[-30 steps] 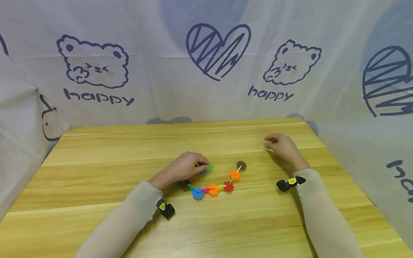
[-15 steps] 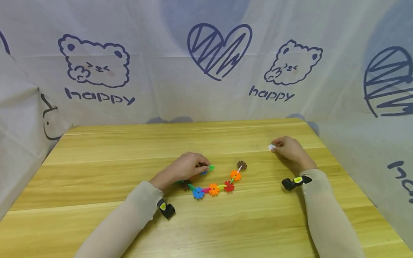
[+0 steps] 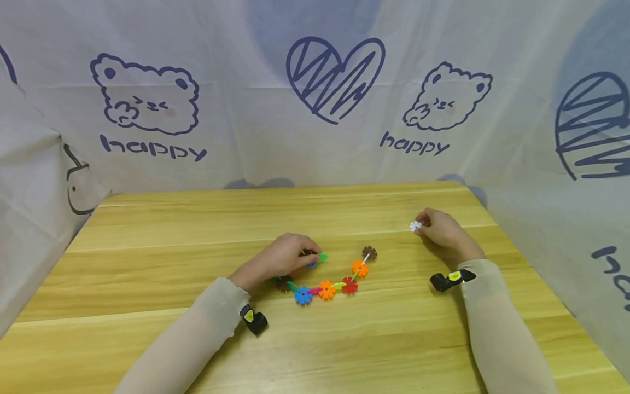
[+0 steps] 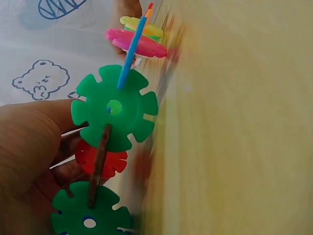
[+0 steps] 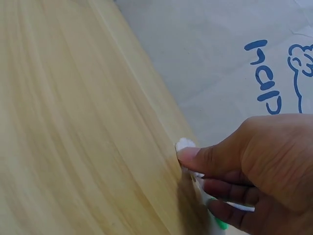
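Notched plastic snowflake discs are joined edge to edge in a curved chain; an orange disc (image 3: 327, 290) and a blue disc (image 3: 303, 295) lie along its near side. A brown disc (image 3: 369, 253) forms the right end. My left hand (image 3: 280, 256) grips the other end, beside a light green disc (image 3: 322, 256); its palm hides several pieces. In the left wrist view, a green disc (image 4: 90, 110) stands upright close to that hand. Farther right, my right hand (image 3: 445, 231) pinches a loose white snowflake disc (image 3: 415, 225) between thumb and fingers, apart from the chain.
The chain rests on a wooden table (image 3: 315, 350). A white cloth (image 3: 236, 109) with bear and heart drawings hangs behind the table and at both sides. In the right wrist view, something green (image 5: 220, 224) shows past the fingers.
My right hand has taken hold of the white disc and shifted slightly right and nearer, turning the disc face into view. The left hand and the chain stay in place.
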`<state>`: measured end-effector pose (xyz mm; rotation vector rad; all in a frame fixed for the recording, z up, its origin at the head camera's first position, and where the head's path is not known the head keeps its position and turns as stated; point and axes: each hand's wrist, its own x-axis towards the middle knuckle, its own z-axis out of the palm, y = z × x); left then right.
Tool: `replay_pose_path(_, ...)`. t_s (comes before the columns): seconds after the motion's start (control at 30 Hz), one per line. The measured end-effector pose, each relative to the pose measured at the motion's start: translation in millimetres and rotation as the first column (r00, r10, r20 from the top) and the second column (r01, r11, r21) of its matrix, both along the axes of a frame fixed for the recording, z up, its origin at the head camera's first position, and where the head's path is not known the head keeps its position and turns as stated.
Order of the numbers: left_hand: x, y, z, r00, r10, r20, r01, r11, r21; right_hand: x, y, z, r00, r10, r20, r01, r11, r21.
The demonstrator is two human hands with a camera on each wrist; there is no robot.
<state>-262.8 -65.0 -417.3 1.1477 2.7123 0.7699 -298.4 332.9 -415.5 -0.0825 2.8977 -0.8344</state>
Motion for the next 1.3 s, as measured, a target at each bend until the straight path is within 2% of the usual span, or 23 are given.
replay_pose_path(0.17, 0.4, -0.4, -0.1, 1.0, -0.003, -0.006, 0.003, 1.0, 0.005, 0.1, -6.8, 1.3, 0.996, 0.022, -0.081, -0.024, 1.0, -0.014)
replay_pose_path(0.33, 0.6, -0.6, 0.1, 1.0, 0.001, 0.0, -0.001, 1.0, 0.01, -1.0, -16.2, 4.1, 0.974, 0.066, -0.215, -0.068, 0.998, -0.003)
replay_pose_path(0.47, 0.5, -1.0, -0.4, 1.0, -0.004, -0.005, 0.004, 1.0, 0.013, 0.4, -28.8, 7.9, 0.968, 0.087, -0.236, -0.098, 0.994, -0.038)
replay_pose_path(0.67, 0.1, -1.2, -0.3, 1.0, -0.002, -0.01, 0.002, 1.0, 0.017, 2.9, -53.5, 10.3, 0.98, 0.094, -0.178, -0.128, 0.973, -0.194)
replay_pose_path(0.87, 0.9, -1.0, 1.3, 1.0, 0.005, -0.005, -0.005, 1.0, 0.019, 5.4, -73.2, 11.0, 0.989, 0.125, -0.085, -0.148, 0.909, -0.39)
replay_pose_path(1.3, 1.0, -0.9, 2.1, 1.0, 0.008, -0.022, -0.008, 1.0, 0.029, 17.6, -112.7, 11.9, 0.972, 0.233, 0.028, -0.177, 0.808, -0.563)
